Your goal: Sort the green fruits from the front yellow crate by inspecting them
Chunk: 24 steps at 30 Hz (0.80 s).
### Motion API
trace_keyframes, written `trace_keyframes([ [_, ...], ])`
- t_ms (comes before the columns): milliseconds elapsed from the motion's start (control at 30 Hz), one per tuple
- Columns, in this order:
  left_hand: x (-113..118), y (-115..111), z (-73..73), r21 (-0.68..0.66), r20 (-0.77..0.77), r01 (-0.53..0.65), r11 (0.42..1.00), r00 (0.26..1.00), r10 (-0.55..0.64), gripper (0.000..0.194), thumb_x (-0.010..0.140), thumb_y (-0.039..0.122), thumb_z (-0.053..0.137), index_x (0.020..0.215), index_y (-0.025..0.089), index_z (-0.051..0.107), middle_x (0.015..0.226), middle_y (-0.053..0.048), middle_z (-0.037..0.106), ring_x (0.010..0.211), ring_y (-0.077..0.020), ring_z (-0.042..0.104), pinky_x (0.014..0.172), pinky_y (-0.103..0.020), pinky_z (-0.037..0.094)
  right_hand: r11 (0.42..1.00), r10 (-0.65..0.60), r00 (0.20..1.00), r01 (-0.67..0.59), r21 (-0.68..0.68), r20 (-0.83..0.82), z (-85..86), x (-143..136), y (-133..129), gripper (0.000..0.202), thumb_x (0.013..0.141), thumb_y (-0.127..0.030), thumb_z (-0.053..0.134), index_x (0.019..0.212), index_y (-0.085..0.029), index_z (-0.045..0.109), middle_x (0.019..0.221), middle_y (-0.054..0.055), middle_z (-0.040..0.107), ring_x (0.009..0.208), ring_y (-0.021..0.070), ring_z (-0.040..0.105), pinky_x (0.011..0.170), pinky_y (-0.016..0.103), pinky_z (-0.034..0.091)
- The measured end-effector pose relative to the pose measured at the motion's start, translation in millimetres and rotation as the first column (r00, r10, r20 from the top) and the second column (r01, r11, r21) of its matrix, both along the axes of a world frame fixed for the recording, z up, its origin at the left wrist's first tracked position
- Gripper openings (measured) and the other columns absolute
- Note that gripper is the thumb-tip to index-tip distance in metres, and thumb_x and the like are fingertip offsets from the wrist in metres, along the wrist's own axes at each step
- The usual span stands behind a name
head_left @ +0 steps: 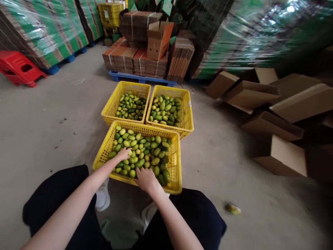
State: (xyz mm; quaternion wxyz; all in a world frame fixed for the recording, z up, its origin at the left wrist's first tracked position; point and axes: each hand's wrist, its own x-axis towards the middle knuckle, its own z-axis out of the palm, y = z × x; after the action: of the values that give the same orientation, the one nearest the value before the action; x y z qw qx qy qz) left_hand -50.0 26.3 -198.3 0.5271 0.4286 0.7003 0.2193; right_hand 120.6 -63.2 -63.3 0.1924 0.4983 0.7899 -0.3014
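Observation:
Just in front of my knees, a yellow plastic crate (178, 163) holds many green and yellowish mangoes (147, 144). Over its left part reaches my left hand (124, 153), fingers stretched out against a yellowish mango at their tips. Nearer the crate's front rim is my right hand (146, 178), fingers apart and pointing down at the mangoes along that edge. Neither hand shows a mango lifted from the pile. The undersides of both hands are hidden.
Two more yellow crates of mangoes, a left one (106, 110) and a right one (191, 114), stand just beyond. Open cardboard boxes (287, 156) lie at right. A single fruit (233, 208) is on the floor. Bundled cardboard (122, 57) sits on a blue pallet (142, 79); a red stool (22, 67) is left.

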Motion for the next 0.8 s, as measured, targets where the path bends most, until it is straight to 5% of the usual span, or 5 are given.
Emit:
trace_keyframes([
  [133, 9.8, 3.6, -24.4, 0.008, 0.006, -0.091, 0.996, 0.996, 0.091, 0.019, 0.067, 0.004, 0.068, 0.069, 0.019, 0.056, 0.101, -0.01, 0.059, 0.128, -0.0318, 0.046, 0.103, -0.038, 0.037, 1.0, 0.017, 1.0, -0.017, -0.002, 0.005, -2.3, -2.6, 8.5, 0.048, 0.088, -0.027, 0.057, 0.131, -0.007, 0.055, 0.117, 0.026, 0.067, 0.111, 0.0351, 0.064, 0.092, 0.043, 0.047],
  [300, 7.2, -2.5, -24.6, -0.009, 0.081, -0.202, 0.979, 0.976, 0.202, 0.022, 0.067, 0.001, 0.068, 0.069, 0.019, 0.055, 0.091, -0.006, 0.058, 0.117, -0.0274, 0.055, 0.093, -0.029, 0.043, 0.999, 0.033, 0.997, -0.032, 0.012, -0.065, -1.5, 1.2, 12.8, 0.044, 0.089, -0.031, 0.056, 0.128, -0.012, 0.057, 0.119, 0.022, 0.067, 0.111, 0.0344, 0.064, 0.094, 0.044, 0.048],
  [600, 26.6, -50.8, 40.4, -0.276, 0.467, -0.12, 0.954, 0.851, 0.242, 0.024, 0.076, 0.011, 0.072, 0.099, 0.017, 0.068, 0.075, -0.006, 0.068, 0.061, -0.0162, 0.065, 0.065, -0.028, 0.051, 0.944, -0.243, 0.957, 0.271, 0.187, -0.16, 0.3, 6.2, 19.0, 0.075, 0.081, -0.01, 0.058, 0.149, -0.007, 0.028, 0.149, 0.03, 0.035, 0.132, 0.038, 0.045, 0.098, 0.045, 0.048],
  [700, 32.6, -78.1, 62.4, -0.351, 0.649, -0.071, 0.934, 0.701, 0.298, 0.017, 0.079, 0.009, 0.068, 0.095, 0.015, 0.07, 0.086, -0.011, 0.071, 0.068, -0.0175, 0.067, 0.069, -0.03, 0.053, 0.961, -0.247, 0.947, 0.266, 0.072, -0.203, 1.5, 11.4, 20.4, 0.068, 0.077, -0.016, 0.068, 0.139, -0.007, 0.042, 0.134, 0.026, 0.051, 0.117, 0.0323, 0.058, 0.095, 0.039, 0.05],
  [800, 32.2, -89.6, 70.9, -0.37, 0.657, -0.088, 0.925, 0.679, 0.327, 0.013, 0.081, 0.01, 0.065, 0.091, 0.016, 0.071, 0.089, -0.012, 0.071, 0.072, -0.0187, 0.067, 0.07, -0.031, 0.053, 0.97, -0.235, 0.956, 0.243, 0.024, -0.174, 4.7, 13.3, 20.1, 0.048, 0.076, -0.016, 0.071, 0.121, -0.011, 0.055, 0.116, 0.019, 0.063, 0.105, 0.0284, 0.065, 0.088, 0.033, 0.051],
])
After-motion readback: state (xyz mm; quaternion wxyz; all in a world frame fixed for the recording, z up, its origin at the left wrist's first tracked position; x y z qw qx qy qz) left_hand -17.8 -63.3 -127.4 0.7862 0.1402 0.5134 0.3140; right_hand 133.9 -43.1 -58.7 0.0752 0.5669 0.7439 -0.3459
